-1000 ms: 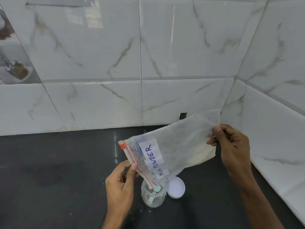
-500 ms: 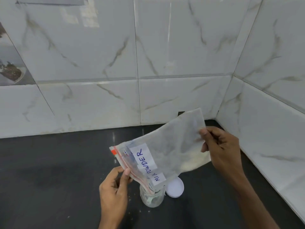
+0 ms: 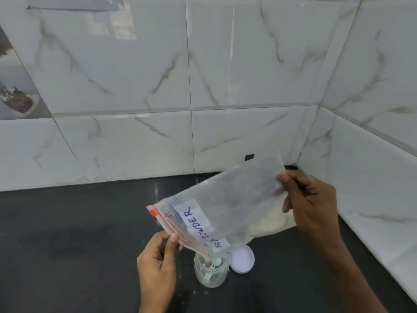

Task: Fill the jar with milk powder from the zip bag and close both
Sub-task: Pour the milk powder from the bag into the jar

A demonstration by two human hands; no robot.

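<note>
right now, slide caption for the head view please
Left hand and right hand hold the zip bag tilted, mouth down, over the open jar beside its lid.

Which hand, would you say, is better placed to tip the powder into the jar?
Likely right hand: it holds zip bag's raised closed end; left hand pinches the mouth above the jar.

Bag [image 3: 225,199]: clear plastic, dusted white inside, held off counter [image 3: 67,245], tilted, zip end low at left, bottom end high at right. Red zip edge pinched by L hand [image 3: 158,265]; far end gripped by R hand [image 3: 313,204]. Lowest zip corner at jar mouth. White label [image 3: 198,224], handwritten "MILK POWDER". Powder [image 3: 268,227] lumped in lower right corner. Jar [image 3: 211,272]: small, clear, upright on counter, uncapped, pale-green scoop [image 3: 214,263] inside. Lid [image 3: 242,259]: white, round, flat on counter just right of jar.
</note>
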